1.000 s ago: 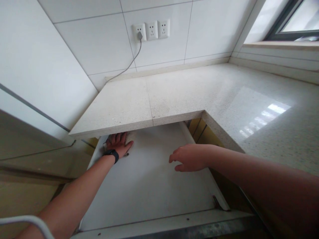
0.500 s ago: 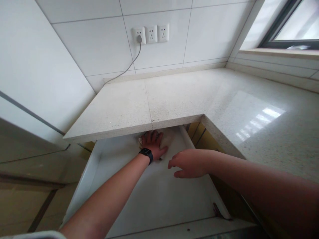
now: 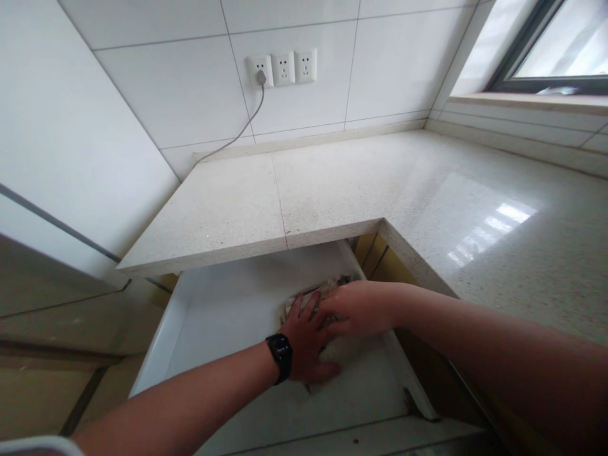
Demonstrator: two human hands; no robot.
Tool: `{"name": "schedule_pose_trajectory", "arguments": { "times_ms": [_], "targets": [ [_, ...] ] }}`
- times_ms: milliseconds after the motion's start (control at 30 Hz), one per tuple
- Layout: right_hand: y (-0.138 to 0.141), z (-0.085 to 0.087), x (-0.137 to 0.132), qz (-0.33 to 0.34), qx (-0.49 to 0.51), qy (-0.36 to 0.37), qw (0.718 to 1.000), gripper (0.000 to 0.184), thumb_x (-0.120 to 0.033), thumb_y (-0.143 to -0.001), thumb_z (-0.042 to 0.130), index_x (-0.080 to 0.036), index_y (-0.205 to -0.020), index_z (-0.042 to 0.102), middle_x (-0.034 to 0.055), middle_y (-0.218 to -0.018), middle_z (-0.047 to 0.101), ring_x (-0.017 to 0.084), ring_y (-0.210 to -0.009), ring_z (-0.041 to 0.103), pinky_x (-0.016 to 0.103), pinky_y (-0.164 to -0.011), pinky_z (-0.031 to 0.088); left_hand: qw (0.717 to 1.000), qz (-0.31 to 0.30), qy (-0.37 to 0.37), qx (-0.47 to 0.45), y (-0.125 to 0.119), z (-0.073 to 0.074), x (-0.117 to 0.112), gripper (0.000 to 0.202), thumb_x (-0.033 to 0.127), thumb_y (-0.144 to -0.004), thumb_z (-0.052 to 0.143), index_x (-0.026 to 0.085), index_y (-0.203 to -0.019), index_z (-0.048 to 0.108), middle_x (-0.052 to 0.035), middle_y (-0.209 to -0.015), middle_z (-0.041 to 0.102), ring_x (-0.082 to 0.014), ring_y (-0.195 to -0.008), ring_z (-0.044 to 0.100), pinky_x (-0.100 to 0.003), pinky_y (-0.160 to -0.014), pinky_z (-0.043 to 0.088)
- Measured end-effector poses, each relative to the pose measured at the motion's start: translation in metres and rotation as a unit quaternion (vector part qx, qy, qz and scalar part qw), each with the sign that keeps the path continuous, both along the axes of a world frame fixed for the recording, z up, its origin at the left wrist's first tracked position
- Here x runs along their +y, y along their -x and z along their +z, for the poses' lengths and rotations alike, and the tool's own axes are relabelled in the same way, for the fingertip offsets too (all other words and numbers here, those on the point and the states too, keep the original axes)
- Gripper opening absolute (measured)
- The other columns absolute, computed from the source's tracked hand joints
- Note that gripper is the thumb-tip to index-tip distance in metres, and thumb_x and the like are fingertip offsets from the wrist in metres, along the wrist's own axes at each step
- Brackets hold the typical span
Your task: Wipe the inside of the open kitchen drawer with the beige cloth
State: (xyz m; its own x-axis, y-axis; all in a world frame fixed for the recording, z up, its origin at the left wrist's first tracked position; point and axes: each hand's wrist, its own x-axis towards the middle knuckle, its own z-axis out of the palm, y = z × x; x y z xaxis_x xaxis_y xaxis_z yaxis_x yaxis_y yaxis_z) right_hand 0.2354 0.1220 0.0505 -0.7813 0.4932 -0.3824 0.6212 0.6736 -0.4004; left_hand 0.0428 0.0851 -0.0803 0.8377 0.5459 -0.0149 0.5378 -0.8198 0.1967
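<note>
A greyish, crumpled cloth (image 3: 327,288) lies on the floor of a pulled-out white drawer (image 3: 228,304). My left hand (image 3: 306,345), with a black watch on its wrist, rests on the cloth, its fingers spread and pressed flat over it. From the right my right hand (image 3: 361,308) reaches in over the same cloth. Its fingers curl onto the cloth and meet the left fingers; the fingertips are partly hidden. Much of the cloth is covered by both hands.
A speckled stone countertop (image 3: 327,183) overhangs the drawer's back, its corner and right edge close to my right forearm. Wall sockets (image 3: 284,68) hold one plug with a grey cable (image 3: 237,136). A white cabinet panel (image 3: 71,126) stands left; a window (image 3: 560,50) is at upper right.
My left hand has come nearer and slightly right with the cloth, out from the back of the drawer. My right hand, apart before, now touches the cloth and the left fingers.
</note>
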Motion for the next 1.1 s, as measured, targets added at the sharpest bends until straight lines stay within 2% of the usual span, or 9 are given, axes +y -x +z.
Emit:
{"name": "schedule_pose_trajectory", "arguments": {
  "times_ms": [100, 200, 433, 533, 600, 800, 900, 1000, 1100],
  "targets": [
    [-0.002, -0.001, 0.0, 0.001, 0.002, -0.004, 1.0, 0.036, -0.039, -0.09, 0.052, -0.024, -0.117, 0.07, 0.0094, -0.107, 0.074, 0.027, -0.097, 0.068, 0.035, -0.079, 0.048, 0.997, -0.073, 0.005, -0.014, 0.011, 0.001, -0.027, 0.089, 0.083, -0.08, 0.039, 0.041, -0.155, 0.02, -0.0062, -0.164, 0.019, -0.0421, -0.148, 0.011, -0.074, -0.112, 0.006],
    [-0.002, -0.002, -0.002, -0.007, -0.002, -0.014, 1.0, 0.039, -0.042, -0.091, 0.05, -0.023, -0.121, 0.068, 0.0114, -0.109, 0.073, 0.029, -0.099, 0.068, 0.036, -0.079, 0.048, 0.992, -0.122, -0.006, -0.025, 0.016, -0.004, -0.039, 0.084, 0.081, -0.079, 0.046, 0.042, -0.152, 0.028, -0.0067, -0.163, 0.022, -0.0429, -0.148, 0.014, -0.075, -0.111, 0.004],
    [0.003, 0.0, -0.008, -0.003, -0.006, 0.002, 1.0, 0.037, -0.041, -0.091, 0.053, -0.023, -0.118, 0.069, 0.0109, -0.104, 0.073, 0.027, -0.095, 0.068, 0.035, -0.079, 0.047, 0.99, -0.139, 0.025, -0.011, 0.036, 0.002, -0.019, 0.089, 0.079, -0.077, 0.053, 0.042, -0.153, 0.026, -0.004, -0.166, 0.008, -0.0463, -0.147, 0.014, -0.073, -0.111, 0.012],
    [0.003, 0.001, -0.008, 0.005, 0.004, -0.004, 1.0, 0.038, -0.039, -0.09, 0.053, -0.024, -0.122, 0.067, 0.0112, -0.11, 0.072, 0.029, -0.099, 0.068, 0.037, -0.081, 0.047, 0.995, -0.093, 0.023, 0.018, 0.06, -0.002, 0.001, 0.096, 0.077, -0.072, 0.061, 0.044, -0.154, 0.022, -0.004, -0.166, 0.004, -0.0479, -0.146, 0.015, -0.074, -0.11, 0.01],
    [0.003, 0.001, -0.007, 0.006, 0.003, -0.009, 1.0, 0.04, -0.039, -0.089, 0.053, -0.023, -0.124, 0.065, 0.0121, -0.113, 0.072, 0.031, -0.102, 0.068, 0.039, -0.083, 0.048, 0.999, -0.029, 0.01, 0.039, 0.082, -0.007, 0.018, 0.098, 0.074, -0.072, 0.063, 0.045, -0.154, 0.019, -0.0047, -0.166, 0.006, -0.0466, -0.147, 0.012, -0.073, -0.111, 0.009],
    [-0.001, -0.003, -0.005, 0.004, 0.007, -0.009, 1.0, 0.044, -0.042, -0.091, 0.052, -0.022, -0.128, 0.063, 0.0133, -0.12, 0.07, 0.031, -0.107, 0.066, 0.041, -0.088, 0.048, 0.981, 0.169, -0.043, 0.08, 0.153, -0.021, 0.073, 0.081, 0.073, -0.086, 0.046, 0.039, -0.155, 0.021, -0.0048, -0.165, 0.012, -0.0388, -0.149, 0.008, -0.063, -0.115, 0.011],
    [-0.002, -0.004, -0.006, 0.007, 0.011, -0.011, 1.0, 0.045, -0.042, -0.091, 0.052, -0.021, -0.129, 0.063, 0.0134, -0.118, 0.07, 0.03, -0.106, 0.067, 0.041, -0.088, 0.048, 0.969, 0.223, -0.053, 0.092, 0.169, -0.023, 0.081, 0.079, 0.071, -0.088, 0.043, 0.035, -0.156, 0.022, -0.0066, -0.166, 0.011, -0.0386, -0.15, 0.006, -0.063, -0.115, 0.012],
    [-0.002, -0.004, -0.006, 0.006, 0.011, -0.014, 1.0, 0.045, -0.042, -0.09, 0.052, -0.021, -0.129, 0.063, 0.0136, -0.118, 0.07, 0.031, -0.106, 0.067, 0.041, -0.087, 0.048, 0.978, 0.181, -0.058, 0.084, 0.161, -0.019, 0.069, 0.083, 0.072, -0.087, 0.045, 0.036, -0.156, 0.019, -0.0078, -0.166, 0.008, -0.0411, -0.15, 0.004, -0.066, -0.114, 0.007],
    [-0.001, -0.003, -0.007, 0.006, 0.011, -0.02, 1.0, 0.045, -0.043, -0.089, 0.053, -0.022, -0.128, 0.064, 0.0136, -0.117, 0.071, 0.031, -0.105, 0.067, 0.041, -0.085, 0.048, 0.995, 0.056, -0.036, 0.071, 0.138, -0.009, 0.043, 0.089, 0.073, -0.082, 0.051, 0.041, -0.156, 0.013, -0.0058, -0.166, 0.008, -0.0431, -0.149, 0.006, -0.072, -0.112, 0.007]
  ]
}}
